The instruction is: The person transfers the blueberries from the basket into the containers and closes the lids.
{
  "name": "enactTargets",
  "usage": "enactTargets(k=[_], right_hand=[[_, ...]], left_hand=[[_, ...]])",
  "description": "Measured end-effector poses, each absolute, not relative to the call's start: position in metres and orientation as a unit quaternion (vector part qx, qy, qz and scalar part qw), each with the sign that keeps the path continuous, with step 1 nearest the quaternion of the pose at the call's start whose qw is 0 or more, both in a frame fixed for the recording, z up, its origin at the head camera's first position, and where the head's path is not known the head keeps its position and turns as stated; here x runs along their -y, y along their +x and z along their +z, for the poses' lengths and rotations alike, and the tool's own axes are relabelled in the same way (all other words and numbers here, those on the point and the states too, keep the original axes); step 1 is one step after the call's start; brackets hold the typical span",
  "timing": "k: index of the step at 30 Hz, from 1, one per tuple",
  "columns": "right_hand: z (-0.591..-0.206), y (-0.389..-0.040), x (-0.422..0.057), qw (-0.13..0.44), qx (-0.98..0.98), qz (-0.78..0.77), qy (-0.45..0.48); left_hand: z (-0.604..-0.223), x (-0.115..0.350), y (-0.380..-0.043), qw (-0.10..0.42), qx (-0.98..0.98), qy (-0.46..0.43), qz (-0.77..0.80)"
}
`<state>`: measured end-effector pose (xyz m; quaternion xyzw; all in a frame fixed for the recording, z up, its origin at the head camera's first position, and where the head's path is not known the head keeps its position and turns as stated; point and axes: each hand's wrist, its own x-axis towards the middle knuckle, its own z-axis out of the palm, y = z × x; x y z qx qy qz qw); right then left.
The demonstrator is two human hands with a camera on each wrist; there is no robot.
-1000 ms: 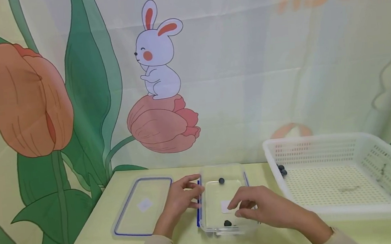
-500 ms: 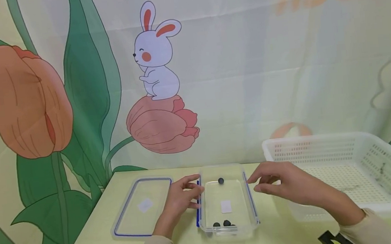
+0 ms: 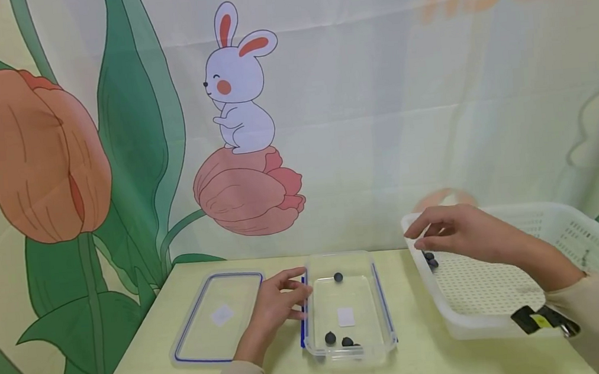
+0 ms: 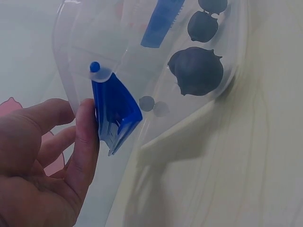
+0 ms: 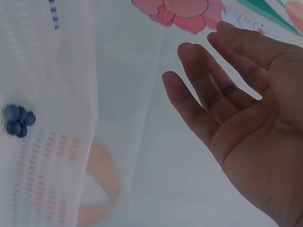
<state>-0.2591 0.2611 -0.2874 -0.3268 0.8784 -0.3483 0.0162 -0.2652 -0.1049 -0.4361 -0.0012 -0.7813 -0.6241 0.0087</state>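
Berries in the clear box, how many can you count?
4 show: one back berry and, at the front, a left berry, a middle berry and a right berry, partly hidden. More may be hidden there.

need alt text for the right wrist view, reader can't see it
A right hand, fingers relaxed and holding nothing, extends in from the right edge. At the left, a small cluster of dark blue berries sits in a white slotted basket, with a flower-printed cloth behind.
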Motion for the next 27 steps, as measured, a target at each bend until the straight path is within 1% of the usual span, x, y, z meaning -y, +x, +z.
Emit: enactTargets(k=[5, 10, 19, 27], right_hand=[[-0.286, -0.279, -0.275, -0.008, -0.880, -0.340, -0.331], [-0.291, -0.295, -0.286, -0.003, -0.879, -0.344, -0.329], [-0.307, -0.322, -0.300, 0.041, -0.884, -0.374, -0.277], [-0.333, -0.345, -0.312, 0.092, -0.887, -0.385, -0.237]], left_hand=[[-0.436, 0.105, -0.265, 0.009, 0.781, -0.002, -0.624], [-0.436, 0.104, -0.265, 0.008, 0.782, 0.003, -0.623], [-0.436, 0.104, -0.264, 0.012, 0.783, 0.004, -0.622], [-0.436, 0.105, -0.265, 0.013, 0.783, 0.005, -0.621]])
